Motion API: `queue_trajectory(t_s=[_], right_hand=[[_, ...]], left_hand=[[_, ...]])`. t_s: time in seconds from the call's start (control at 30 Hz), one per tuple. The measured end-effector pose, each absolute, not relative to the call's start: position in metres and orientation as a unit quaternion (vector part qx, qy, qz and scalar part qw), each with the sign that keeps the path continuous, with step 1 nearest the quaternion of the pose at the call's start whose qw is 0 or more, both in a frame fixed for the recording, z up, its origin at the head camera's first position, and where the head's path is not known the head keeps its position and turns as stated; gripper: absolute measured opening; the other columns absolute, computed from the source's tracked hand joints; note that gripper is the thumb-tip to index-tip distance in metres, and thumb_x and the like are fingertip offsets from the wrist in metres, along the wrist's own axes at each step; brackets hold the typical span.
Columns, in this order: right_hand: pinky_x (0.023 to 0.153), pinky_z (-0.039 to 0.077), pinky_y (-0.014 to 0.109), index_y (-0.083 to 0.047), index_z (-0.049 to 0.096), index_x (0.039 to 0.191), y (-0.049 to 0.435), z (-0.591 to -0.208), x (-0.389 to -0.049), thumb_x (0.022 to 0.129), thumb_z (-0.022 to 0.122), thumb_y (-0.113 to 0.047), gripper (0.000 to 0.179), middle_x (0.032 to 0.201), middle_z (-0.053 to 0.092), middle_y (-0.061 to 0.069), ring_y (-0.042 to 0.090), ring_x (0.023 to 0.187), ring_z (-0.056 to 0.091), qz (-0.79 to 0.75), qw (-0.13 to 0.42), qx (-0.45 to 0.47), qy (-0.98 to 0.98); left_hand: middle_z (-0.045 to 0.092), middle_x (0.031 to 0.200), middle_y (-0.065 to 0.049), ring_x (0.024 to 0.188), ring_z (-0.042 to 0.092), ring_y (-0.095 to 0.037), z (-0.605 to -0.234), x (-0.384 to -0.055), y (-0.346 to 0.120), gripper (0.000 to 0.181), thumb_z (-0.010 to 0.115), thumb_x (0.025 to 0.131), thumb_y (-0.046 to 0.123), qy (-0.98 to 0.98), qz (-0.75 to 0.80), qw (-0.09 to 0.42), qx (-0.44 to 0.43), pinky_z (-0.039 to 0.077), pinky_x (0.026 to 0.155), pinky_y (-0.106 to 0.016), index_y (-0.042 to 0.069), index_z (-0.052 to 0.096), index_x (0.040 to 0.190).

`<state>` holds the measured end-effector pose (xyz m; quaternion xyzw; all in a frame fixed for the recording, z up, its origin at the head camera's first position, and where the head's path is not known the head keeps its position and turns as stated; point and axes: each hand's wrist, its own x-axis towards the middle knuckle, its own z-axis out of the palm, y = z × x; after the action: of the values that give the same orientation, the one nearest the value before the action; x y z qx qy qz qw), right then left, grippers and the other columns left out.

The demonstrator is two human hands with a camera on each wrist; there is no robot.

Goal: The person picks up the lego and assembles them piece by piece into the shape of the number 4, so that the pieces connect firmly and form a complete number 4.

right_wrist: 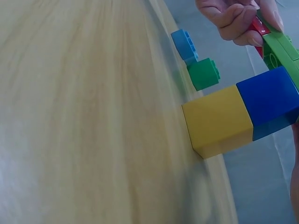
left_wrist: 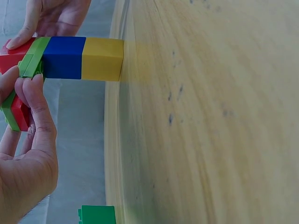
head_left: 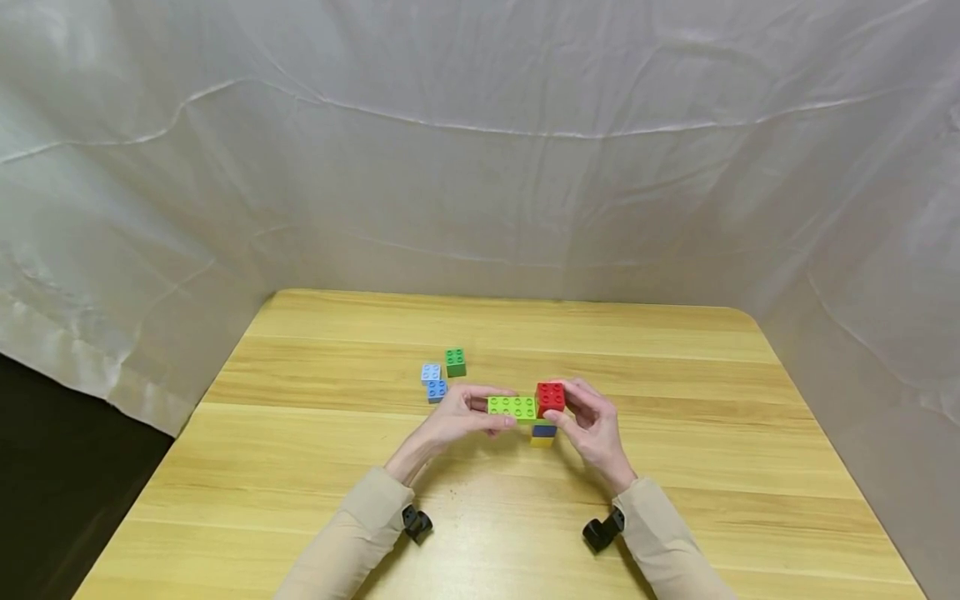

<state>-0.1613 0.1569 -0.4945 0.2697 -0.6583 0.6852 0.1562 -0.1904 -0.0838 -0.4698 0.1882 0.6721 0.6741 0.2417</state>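
Observation:
A small tower of toy building bricks stands on the table between the two hands. At its foot is a yellow brick (right_wrist: 217,123), with a dark blue brick (right_wrist: 268,98) on top of it. Across the blue one lie lime-green pieces (head_left: 512,407) that stick out to the left. My left hand (head_left: 456,415) pinches that jutting end, where a second red brick (left_wrist: 19,114) shows underneath. Between thumb and fingers, my right hand (head_left: 597,427) grips the red brick (head_left: 551,400) on top, directly above the blue and yellow ones.
Left of the tower and farther back, a green brick (head_left: 455,363), a light blue brick (head_left: 430,374) and a medium blue brick (head_left: 437,392) lie close together on the wooden table (head_left: 300,467). Pale fabric (head_left: 480,192) hangs behind the table and along its sides.

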Motion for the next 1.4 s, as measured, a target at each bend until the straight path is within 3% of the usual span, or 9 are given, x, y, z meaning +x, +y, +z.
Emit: queue_trajectory(t_s=[0.37,0.63,0.87,1.07,1.2,1.3,1.4], right_hand=[[0.097,0.056,0.021,0.026,0.052,0.124,0.154,-0.496,-0.163,0.083,0.069,0.017,0.045,0.113,0.066,-0.008,0.005,0.11,0.068,0.686,0.151,0.261,-0.662],[0.101,0.053,0.018,0.021,0.052,0.126,0.156,-0.495,-0.164,0.082,0.069,0.018,0.048,0.12,0.067,-0.013,0.002,0.114,0.066,0.682,0.112,0.25,-0.678],[0.099,0.053,0.016,0.018,0.052,0.127,0.16,-0.495,-0.165,0.084,0.071,0.013,0.047,0.12,0.068,-0.018,-0.001,0.11,0.066,0.672,0.075,0.234,-0.699],[0.097,0.054,0.017,0.015,0.056,0.125,0.161,-0.5,-0.167,0.083,0.071,0.014,0.045,0.118,0.07,-0.017,0.0,0.108,0.068,0.671,0.08,0.234,-0.699],[0.096,0.055,0.017,0.014,0.058,0.124,0.163,-0.501,-0.168,0.082,0.072,0.014,0.045,0.116,0.07,-0.017,0.0,0.107,0.068,0.669,0.089,0.224,-0.703],[0.095,0.055,0.016,0.016,0.057,0.124,0.164,-0.501,-0.168,0.081,0.073,0.014,0.045,0.116,0.07,-0.018,-0.001,0.107,0.068,0.667,0.094,0.218,-0.706],[0.094,0.056,0.016,0.018,0.056,0.123,0.165,-0.501,-0.167,0.081,0.073,0.014,0.045,0.116,0.07,-0.018,-0.001,0.106,0.068,0.666,0.097,0.216,-0.707]], left_hand=[[0.073,0.113,-0.026,0.079,0.071,-0.019,-0.469,-0.192,-0.086,0.048,0.075,0.086,0.003,0.669,0.677,0.242,0.19,0.061,0.069,-0.027,-0.003,0.062,0.132],[0.074,0.112,-0.024,0.088,0.074,-0.031,-0.471,-0.193,-0.089,0.046,0.077,0.086,0.006,0.683,0.668,0.236,0.178,0.063,0.08,-0.051,-0.001,0.064,0.13],[0.074,0.112,-0.024,0.079,0.072,-0.021,-0.47,-0.195,-0.088,0.047,0.076,0.085,0.005,0.677,0.672,0.237,0.185,0.063,0.075,-0.036,-0.003,0.064,0.13],[0.075,0.115,-0.017,0.09,0.073,-0.017,-0.469,-0.196,-0.09,0.051,0.08,0.084,0.011,0.693,0.652,0.247,0.179,0.062,0.087,-0.039,0.004,0.064,0.132],[0.075,0.113,-0.015,0.093,0.072,-0.014,-0.469,-0.197,-0.095,0.059,0.084,0.081,0.015,0.719,0.629,0.231,0.185,0.06,0.091,-0.033,0.007,0.062,0.135],[0.072,0.114,-0.016,0.097,0.071,-0.016,-0.471,-0.201,-0.104,0.064,0.085,0.08,0.013,0.722,0.628,0.219,0.193,0.06,0.091,-0.029,0.003,0.059,0.138],[0.069,0.122,-0.02,0.108,0.068,-0.028,-0.473,-0.208,-0.115,0.066,0.083,0.081,0.01,0.722,0.63,0.196,0.208,0.057,0.098,-0.034,-0.001,0.054,0.14]])
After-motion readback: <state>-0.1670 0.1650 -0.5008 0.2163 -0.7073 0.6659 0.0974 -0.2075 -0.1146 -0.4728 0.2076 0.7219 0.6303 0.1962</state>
